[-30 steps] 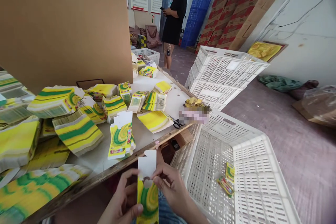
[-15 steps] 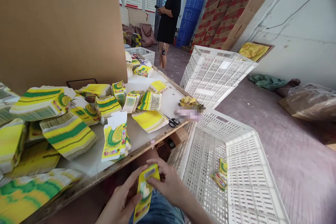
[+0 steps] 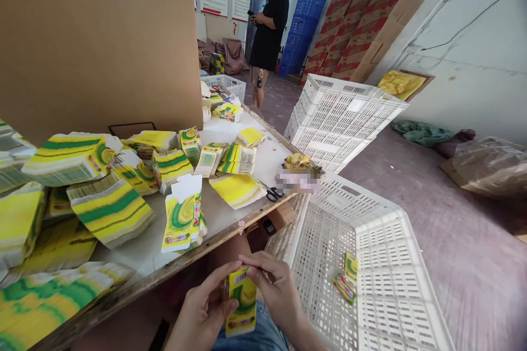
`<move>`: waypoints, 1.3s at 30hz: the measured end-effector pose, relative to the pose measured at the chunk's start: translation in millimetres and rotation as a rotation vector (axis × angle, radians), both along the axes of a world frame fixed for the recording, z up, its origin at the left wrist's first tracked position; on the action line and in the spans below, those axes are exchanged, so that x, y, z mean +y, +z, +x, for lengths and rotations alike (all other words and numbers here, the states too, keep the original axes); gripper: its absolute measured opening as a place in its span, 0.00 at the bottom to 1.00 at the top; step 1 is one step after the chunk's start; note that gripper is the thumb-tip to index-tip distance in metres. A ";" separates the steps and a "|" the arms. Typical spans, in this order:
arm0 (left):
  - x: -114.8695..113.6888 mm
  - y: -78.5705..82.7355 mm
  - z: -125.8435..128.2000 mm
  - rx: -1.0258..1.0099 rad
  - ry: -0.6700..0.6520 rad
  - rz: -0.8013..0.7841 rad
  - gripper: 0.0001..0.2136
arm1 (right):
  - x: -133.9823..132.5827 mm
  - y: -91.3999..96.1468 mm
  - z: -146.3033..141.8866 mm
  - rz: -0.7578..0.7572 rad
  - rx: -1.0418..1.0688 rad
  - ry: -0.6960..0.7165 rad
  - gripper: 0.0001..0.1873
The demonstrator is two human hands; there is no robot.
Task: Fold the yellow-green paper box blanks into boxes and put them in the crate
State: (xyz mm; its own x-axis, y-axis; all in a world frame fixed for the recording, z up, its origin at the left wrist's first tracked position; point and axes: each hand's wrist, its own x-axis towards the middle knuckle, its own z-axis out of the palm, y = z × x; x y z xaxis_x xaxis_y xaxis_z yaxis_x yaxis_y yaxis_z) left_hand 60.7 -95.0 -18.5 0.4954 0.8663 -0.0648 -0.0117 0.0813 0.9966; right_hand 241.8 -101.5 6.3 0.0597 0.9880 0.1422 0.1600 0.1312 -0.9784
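Observation:
A small yellow-and-green printed carton (image 3: 242,310) stands up between my two hands, low in the head view and over my lap. My left hand (image 3: 206,304) grips its left side, with the thumb across the front. At the top end, near the barcode, my right hand (image 3: 272,279) pinches the carton's upper right edge with thumb and fingers. Flattened cartons (image 3: 183,214) of the same print lie in a small stack on the table just beyond my hands. Whatever the carton contains is hidden.
Stacks of flat cartons (image 3: 109,208) cover the table (image 3: 142,255) at left. Black scissors (image 3: 274,193) and bananas (image 3: 298,162) lie near its right edge. A white crate (image 3: 391,263) at right holds a few filled cartons (image 3: 349,266). Stacked crates (image 3: 325,131) and a standing person (image 3: 269,27) are beyond.
The carton has turned more upright, and its front now shows the green swirl. My right hand has shifted to its top edge. The view has moved slightly.

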 end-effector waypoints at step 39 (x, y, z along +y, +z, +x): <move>1.3 46.4 -23.6 -0.161 0.199 -0.251 0.25 | -3.8 -1.9 -49.1 -0.320 0.564 0.163 0.19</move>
